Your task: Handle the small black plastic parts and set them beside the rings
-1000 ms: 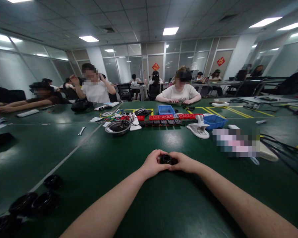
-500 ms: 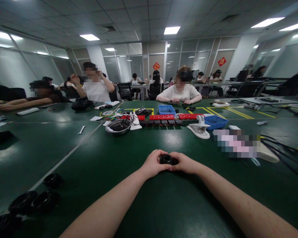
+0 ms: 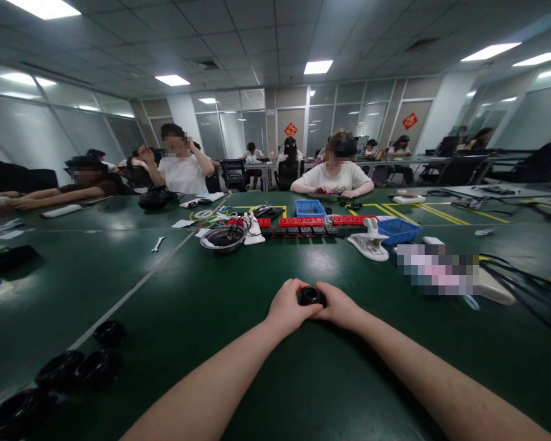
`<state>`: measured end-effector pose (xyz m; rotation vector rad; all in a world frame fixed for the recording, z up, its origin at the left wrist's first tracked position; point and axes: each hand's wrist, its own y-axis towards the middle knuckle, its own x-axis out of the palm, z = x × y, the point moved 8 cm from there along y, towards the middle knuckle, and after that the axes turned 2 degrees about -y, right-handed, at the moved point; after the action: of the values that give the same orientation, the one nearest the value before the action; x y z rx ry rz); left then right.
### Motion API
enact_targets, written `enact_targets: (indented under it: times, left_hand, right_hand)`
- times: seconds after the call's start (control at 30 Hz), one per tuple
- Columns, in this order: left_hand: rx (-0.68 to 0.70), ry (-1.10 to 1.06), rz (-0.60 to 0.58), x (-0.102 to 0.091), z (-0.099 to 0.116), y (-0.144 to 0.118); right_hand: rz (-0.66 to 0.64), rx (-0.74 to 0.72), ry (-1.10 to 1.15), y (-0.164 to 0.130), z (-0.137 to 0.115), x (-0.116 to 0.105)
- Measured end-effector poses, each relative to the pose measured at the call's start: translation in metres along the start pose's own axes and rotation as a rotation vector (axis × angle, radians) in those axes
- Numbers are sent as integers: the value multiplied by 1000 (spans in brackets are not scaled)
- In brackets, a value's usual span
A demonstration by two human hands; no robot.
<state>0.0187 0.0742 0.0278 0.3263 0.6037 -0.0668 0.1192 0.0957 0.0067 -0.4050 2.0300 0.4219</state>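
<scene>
A small black round part sits between my two hands, just above the green table. My left hand grips it from the left with its fingers curled over the top. My right hand grips it from the right. Both forearms stretch forward across the table. Most of the part is hidden by my fingers.
Several black rings lie at the near left. Farther out are a metal bowl, red and black strips, two blue bins, a white clamp, a wrench and cables. People sit along the far side.
The view has shifted slightly, so the table things sit a little lower and to the right. My hands stay closed on the black part in the same pose.
</scene>
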Motion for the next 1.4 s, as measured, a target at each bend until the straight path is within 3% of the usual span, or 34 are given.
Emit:
enact_targets:
  times: [0.2, 0.4, 0.6, 1.17, 1.4]
  left_hand:
    - [-25, 47, 83, -5, -3, -2]
    - [67, -83, -100, 1, -2, 3]
    - [43, -166, -206, 5, -6, 5]
    - [88, -79, -116, 1, 5, -1]
    - [127, -85, -164, 1, 11, -1]
  right_hand:
    - [116, 63, -295, -7, -15, -7]
    - [12, -87, -38, -9, -15, -11]
    - [-133, -190, 157, -7, -11, -9]
    - [-117, -191, 138, -3, -8, -8]
    - [-120, -193, 152, -4, -11, -10]
